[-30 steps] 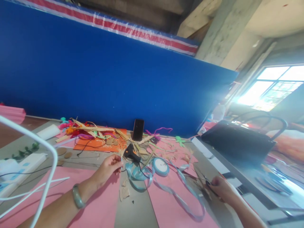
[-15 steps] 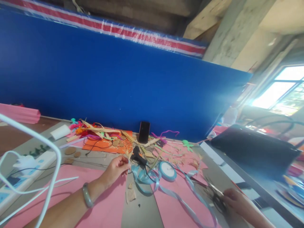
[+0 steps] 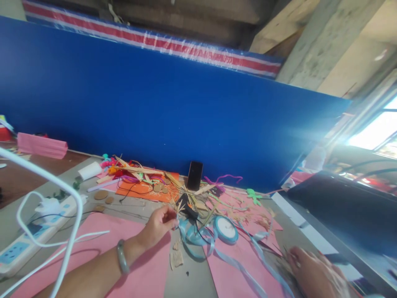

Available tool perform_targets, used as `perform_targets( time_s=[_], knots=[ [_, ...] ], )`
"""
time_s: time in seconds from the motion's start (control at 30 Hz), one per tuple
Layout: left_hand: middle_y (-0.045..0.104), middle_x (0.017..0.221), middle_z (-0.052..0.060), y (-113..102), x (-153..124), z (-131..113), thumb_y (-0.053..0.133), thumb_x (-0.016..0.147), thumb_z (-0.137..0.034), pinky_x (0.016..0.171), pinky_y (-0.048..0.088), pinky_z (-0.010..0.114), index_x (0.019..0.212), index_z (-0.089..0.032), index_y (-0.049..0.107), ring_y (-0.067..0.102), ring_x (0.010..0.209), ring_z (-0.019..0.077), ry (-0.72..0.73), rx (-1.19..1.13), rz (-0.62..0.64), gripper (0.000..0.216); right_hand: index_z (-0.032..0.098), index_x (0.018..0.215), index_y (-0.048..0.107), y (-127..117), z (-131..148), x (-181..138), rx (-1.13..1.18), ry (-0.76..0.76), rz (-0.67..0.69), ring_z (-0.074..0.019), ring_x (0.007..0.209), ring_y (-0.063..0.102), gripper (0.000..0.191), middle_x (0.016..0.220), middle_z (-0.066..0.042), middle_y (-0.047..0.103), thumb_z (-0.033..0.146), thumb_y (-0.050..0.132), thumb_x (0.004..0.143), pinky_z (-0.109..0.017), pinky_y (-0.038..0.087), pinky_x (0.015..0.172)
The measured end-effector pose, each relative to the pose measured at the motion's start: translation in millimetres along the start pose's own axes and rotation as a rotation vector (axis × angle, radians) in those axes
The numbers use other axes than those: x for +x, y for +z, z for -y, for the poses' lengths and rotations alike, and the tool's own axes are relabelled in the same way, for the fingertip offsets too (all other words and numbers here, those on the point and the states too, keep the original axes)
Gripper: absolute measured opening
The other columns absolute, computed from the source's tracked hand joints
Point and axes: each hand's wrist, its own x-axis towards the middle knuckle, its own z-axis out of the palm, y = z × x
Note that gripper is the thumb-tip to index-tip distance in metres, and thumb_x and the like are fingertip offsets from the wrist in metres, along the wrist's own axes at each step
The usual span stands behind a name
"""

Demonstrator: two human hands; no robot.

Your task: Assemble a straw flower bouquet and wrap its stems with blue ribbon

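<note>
My left hand [image 3: 159, 225] rests on a pink sheet [image 3: 124, 252], its fingers pinched on a small bundle of straw-coloured strips [image 3: 179, 205]. A green bangle sits on that wrist. Just right of it lie a black glue gun [image 3: 187, 207], loops of light blue ribbon [image 3: 198, 238] and the ribbon spool [image 3: 226, 229]. My right hand [image 3: 310, 273] is low at the right edge, blurred, lying over straw scraps; whether its fingers grip anything is unclear.
A blue board [image 3: 155, 116] stands behind the table with a black phone [image 3: 195, 175] leaning on it. An orange sheet [image 3: 142, 188] with pipe cleaners and card discs lies behind. A white power strip [image 3: 27, 240] and white cable [image 3: 62, 198] are at left, a dark case [image 3: 341, 207] at right.
The view has swung left and up. My left hand keeps its pinch on the strips. My right hand slid lower right, and the scissors seen by it earlier are no longer visible.
</note>
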Motion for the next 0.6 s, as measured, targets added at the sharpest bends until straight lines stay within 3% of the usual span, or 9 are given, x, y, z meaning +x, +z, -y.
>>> perform_targets(
  time_s=[0.1,0.17,0.33,0.47,0.6],
  knots=[
    [0.062,0.071,0.000,0.8,-5.1,-3.1,0.071,0.076,-0.028,0.067,0.045,0.025,0.077,-0.017,0.059,0.057,0.068,0.0146,0.068,0.145,0.009,0.016,0.028,0.071,0.068,19.2,44.4,1.3,0.177,-0.231,0.140,-0.0273,0.066,0.063,0.019,0.067,-0.007,0.070,0.039,0.054,0.079,-0.040,0.044,0.066],
    [0.063,0.072,0.001,0.5,-8.5,-5.6,0.068,0.079,-0.029,0.068,0.044,0.025,0.078,-0.017,0.061,0.057,0.069,0.0154,0.104,0.252,0.035,0.014,0.025,0.073,0.068,21.5,84.4,-14.3,0.367,-0.361,0.161,-0.0247,0.067,0.062,0.025,0.071,-0.006,0.070,0.044,0.054,0.083,-0.037,0.046,0.066],
    [0.061,0.066,0.000,-1.0,-11.7,-5.8,0.066,0.081,-0.031,0.065,0.041,0.025,0.072,-0.020,0.062,0.053,0.064,0.0153,0.216,0.393,0.047,0.015,0.022,0.076,0.068,24.3,175.4,-46.5,0.678,-0.526,0.286,-0.0212,0.069,0.062,0.013,0.071,-0.003,0.069,0.030,0.061,0.082,-0.032,0.047,0.068],
    [0.064,0.069,0.002,-2.1,-11.9,-6.6,0.066,0.081,-0.031,0.063,0.040,0.026,0.073,-0.022,0.065,0.054,0.064,0.0168,0.264,0.449,0.042,0.012,0.019,0.075,0.067,47.9,213.2,-45.2,0.815,-0.520,0.279,-0.0174,0.065,0.061,0.004,0.069,0.000,0.067,0.020,0.069,0.072,-0.028,0.045,0.064],
    [0.066,0.073,0.004,-2.8,-13.7,-8.9,0.063,0.084,-0.031,0.066,0.041,0.027,0.078,-0.022,0.066,0.058,0.068,0.0183,0.293,0.504,0.051,0.011,0.020,0.076,0.065,71.6,227.3,-43.6,0.873,-0.512,0.216,-0.0169,0.066,0.060,0.003,0.068,0.000,0.067,0.021,0.067,0.074,-0.026,0.045,0.062]
  ],
)
